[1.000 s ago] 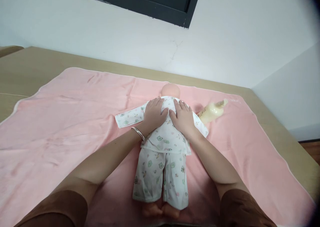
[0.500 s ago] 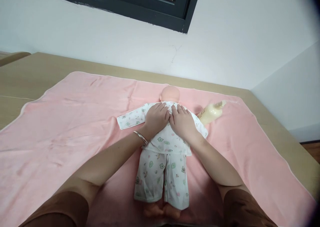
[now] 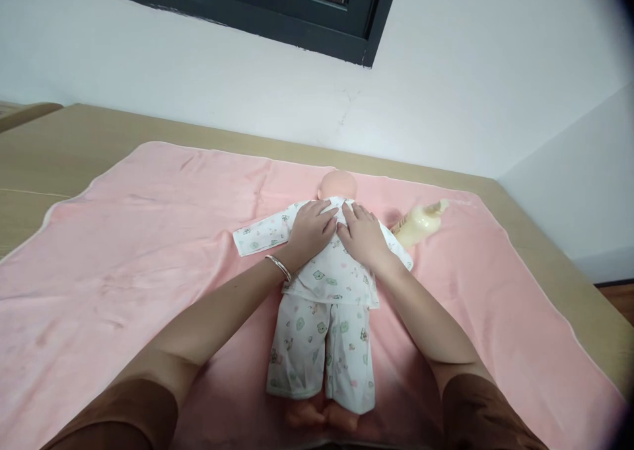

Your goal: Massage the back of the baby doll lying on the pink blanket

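A baby doll [image 3: 338, 184] lies on a pink blanket [image 3: 148, 238] with its bare feet toward me. It wears a white printed shirt [image 3: 331, 271] and matching trousers [image 3: 321, 344]. My left hand [image 3: 311, 228], with a bangle at the wrist, rests flat on the left side of the doll's chest, fingers stretched out. My right hand [image 3: 364, 235] lies flat on the right side of the chest, fingers apart, its fingertips near the collar. The empty left sleeve [image 3: 260, 233] spreads out to the left.
A pale yellow baby bottle [image 3: 421, 220] lies on the blanket right of the doll. The blanket covers a wooden table [image 3: 59, 139] that stands against a white wall. A dark window frame [image 3: 307, 20] is above. The table's right edge drops off near the corner.
Both hands have stayed flat on the doll's chest, shifting slightly toward the collar. More of the doll's head shows now. The view has tilted a little.
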Available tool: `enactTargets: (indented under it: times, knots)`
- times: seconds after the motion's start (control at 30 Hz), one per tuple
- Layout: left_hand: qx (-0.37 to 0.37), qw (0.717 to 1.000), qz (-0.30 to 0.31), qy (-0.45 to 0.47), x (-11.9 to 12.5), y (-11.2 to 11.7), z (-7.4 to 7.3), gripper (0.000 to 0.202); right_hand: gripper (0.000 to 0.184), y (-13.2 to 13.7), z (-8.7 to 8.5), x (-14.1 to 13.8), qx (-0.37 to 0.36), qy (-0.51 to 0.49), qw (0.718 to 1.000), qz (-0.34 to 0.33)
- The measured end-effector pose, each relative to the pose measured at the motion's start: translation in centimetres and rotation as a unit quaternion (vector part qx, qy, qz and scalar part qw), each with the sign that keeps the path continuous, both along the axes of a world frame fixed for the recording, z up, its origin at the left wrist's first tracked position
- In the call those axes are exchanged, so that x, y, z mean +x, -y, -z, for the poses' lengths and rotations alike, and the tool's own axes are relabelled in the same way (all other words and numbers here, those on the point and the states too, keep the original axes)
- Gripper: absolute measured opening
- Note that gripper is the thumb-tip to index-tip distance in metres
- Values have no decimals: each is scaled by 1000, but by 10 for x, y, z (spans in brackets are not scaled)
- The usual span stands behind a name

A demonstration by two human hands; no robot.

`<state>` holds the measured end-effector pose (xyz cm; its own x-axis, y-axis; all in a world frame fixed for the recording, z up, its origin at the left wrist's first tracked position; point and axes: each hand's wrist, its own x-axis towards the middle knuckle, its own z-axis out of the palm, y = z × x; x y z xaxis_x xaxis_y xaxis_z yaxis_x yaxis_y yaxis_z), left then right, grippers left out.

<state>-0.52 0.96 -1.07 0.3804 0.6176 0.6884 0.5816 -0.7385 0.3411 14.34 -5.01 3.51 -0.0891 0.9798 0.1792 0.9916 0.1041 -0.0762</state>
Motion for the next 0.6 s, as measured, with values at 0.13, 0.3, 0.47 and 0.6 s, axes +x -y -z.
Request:
enactTargets:
  times: [0.13, 0.3, 0.47, 0.6]
  knots:
    - [-1, 999, -28, 45, 0, 9, 0, 23, 54, 16, -5, -15, 27, 41, 998, 30]
    - [-21, 995, -74, 66, 0, 14, -1, 26, 53, 12, -3, -13, 16, 9, 999, 46]
    - [-59, 995, -73, 26, 0, 5, 1, 32, 58, -2, 5, -2, -9, -33, 999, 30]
    - [-54, 998, -24, 31, -1, -2, 5, 33, 59, -8, 8, 3, -11, -50, 999, 16]
